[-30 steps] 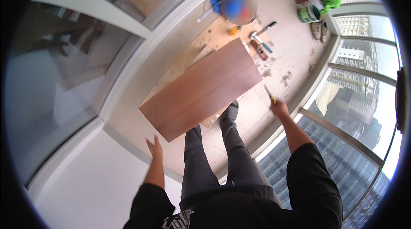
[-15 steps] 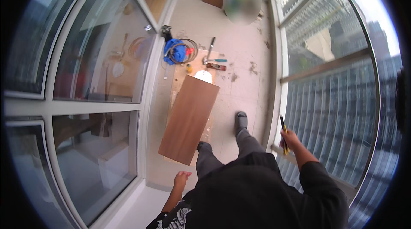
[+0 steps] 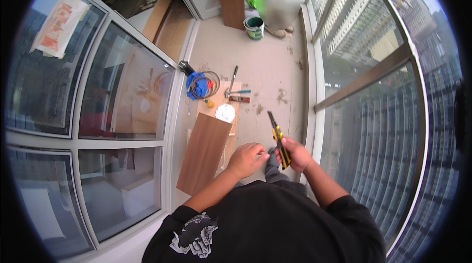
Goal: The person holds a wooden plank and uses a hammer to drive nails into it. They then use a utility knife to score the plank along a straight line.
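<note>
In my right hand (image 3: 296,155) is a yellow-and-black utility knife (image 3: 277,134), its dark blade pointing up and away from me. My left hand (image 3: 247,160) has come close to it on the left; its fingers are loosely bent, the thumb stands apart, and I see nothing held. Both hands are in front of my body. Beyond my left forearm a brown wood-grain board (image 3: 204,151) lies at a slant over a paler sheet (image 3: 231,152) on the floor. A white round thing (image 3: 225,112) rests at the board's far end.
Past the board lie a hammer (image 3: 232,81), a teal-handled tool (image 3: 241,92), a red-brown hand plane (image 3: 240,99), a yellow bottle (image 3: 210,103) and a blue bag (image 3: 196,86) with coiled hose. Farther off are a green-and-white bucket (image 3: 254,28), another board (image 3: 231,3) and a person. Windows flank both sides.
My right hand has brought the knife in from the right window side to my front. My left hand has risen from beside the board's near end toward it. The view has shifted, showing the bucket.
</note>
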The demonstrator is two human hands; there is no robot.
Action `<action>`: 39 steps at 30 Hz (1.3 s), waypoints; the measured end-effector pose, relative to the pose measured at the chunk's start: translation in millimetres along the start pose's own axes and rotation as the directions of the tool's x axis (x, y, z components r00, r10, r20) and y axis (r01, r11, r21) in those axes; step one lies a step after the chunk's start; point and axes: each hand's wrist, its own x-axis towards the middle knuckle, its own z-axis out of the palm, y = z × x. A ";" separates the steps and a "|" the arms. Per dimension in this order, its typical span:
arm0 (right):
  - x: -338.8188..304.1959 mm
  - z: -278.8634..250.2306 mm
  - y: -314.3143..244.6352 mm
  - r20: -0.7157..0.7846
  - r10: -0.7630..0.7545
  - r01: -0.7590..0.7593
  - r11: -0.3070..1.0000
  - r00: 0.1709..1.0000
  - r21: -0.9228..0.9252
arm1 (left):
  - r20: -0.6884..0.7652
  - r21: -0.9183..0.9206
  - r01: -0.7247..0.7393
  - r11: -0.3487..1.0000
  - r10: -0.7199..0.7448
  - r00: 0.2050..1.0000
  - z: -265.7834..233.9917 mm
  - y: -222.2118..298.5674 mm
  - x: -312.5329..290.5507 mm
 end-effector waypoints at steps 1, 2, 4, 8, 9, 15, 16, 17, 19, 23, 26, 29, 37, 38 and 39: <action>-1.1 7.5 -6.4 -0.006 0.007 -0.007 1.000 1.000 -0.026 | 0.031 0.105 -0.049 0.993 0.046 0.998 -1.2 13.4 15.3; -2.3 15.4 -14.1 0.007 0.016 -0.016 0.999 1.000 -0.050 | 0.027 0.200 -0.079 0.977 0.075 0.997 0.8 18.3 26.0; 0.8 28.3 -24.4 0.026 0.004 0.000 0.992 1.000 -0.125 | 0.032 0.385 -0.120 0.915 0.117 0.993 1.6 24.9 43.2; 18.8 40.5 -51.9 0.060 -0.001 0.016 0.968 0.998 -0.252 | -0.019 0.441 -0.098 0.892 0.118 0.993 -13.5 18.6 63.3; 25.6 43.7 -58.9 0.070 -0.021 0.040 0.955 0.997 -0.293 | -0.027 0.457 -0.096 0.884 0.122 0.992 -18.6 16.2 68.4; 74.5 65.7 -117.3 0.080 -0.155 0.173 0.810 0.985 -0.560 | -0.151 0.402 -0.149 0.904 0.226 0.962 -47.7 -10.3 126.5; 80.3 74.0 -133.2 0.052 -0.175 0.171 0.785 0.983 -0.595 | -0.192 0.374 -0.164 0.913 0.249 0.949 -52.1 -16.9 140.4; 86.5 84.3 -151.0 0.022 -0.202 0.170 0.759 0.979 -0.629 | -0.226 0.338 -0.174 0.925 0.259 0.939 -56.8 -24.2 156.1; 104.5 96.6 -176.2 0.004 -0.271 0.203 0.711 0.963 -0.674 | -0.291 0.263 -0.198 0.944 0.273 0.917 -65.0 -37.7 187.7; 132.8 119.9 -215.9 -0.006 -0.392 0.280 0.669 0.920 -0.689 | -0.319 0.183 -0.289 0.940 0.334 0.887 -101.1 -42.5 240.4; 157.9 138.4 -237.6 0.022 -0.472 0.371 0.663 0.881 -0.650 | -0.351 0.155 -0.291 0.944 0.328 0.877 -129.9 -48.9 271.9; 185.5 154.5 -262.9 0.071 -0.496 0.421 0.643 0.865 -0.639 | -0.393 -0.014 -0.132 0.991 0.117 0.912 -148.5 -54.8 295.8; 272.5 152.9 -330.6 0.119 -0.312 0.334 0.859 0.942 -0.388 | 0.113 -0.867 0.325 0.378 -0.486 0.867 -195.3 -71.8 358.8; 286.2 151.6 -342.8 0.113 -0.274 0.296 0.865 0.955 -0.406 | 0.021 -0.774 0.334 0.538 -0.506 0.863 -206.8 -70.5 366.3; 298.6 151.2 -356.4 0.104 -0.237 0.259 0.867 0.966 -0.425 | -0.032 -0.729 0.333 0.597 -0.517 0.856 -211.0 -75.7 374.0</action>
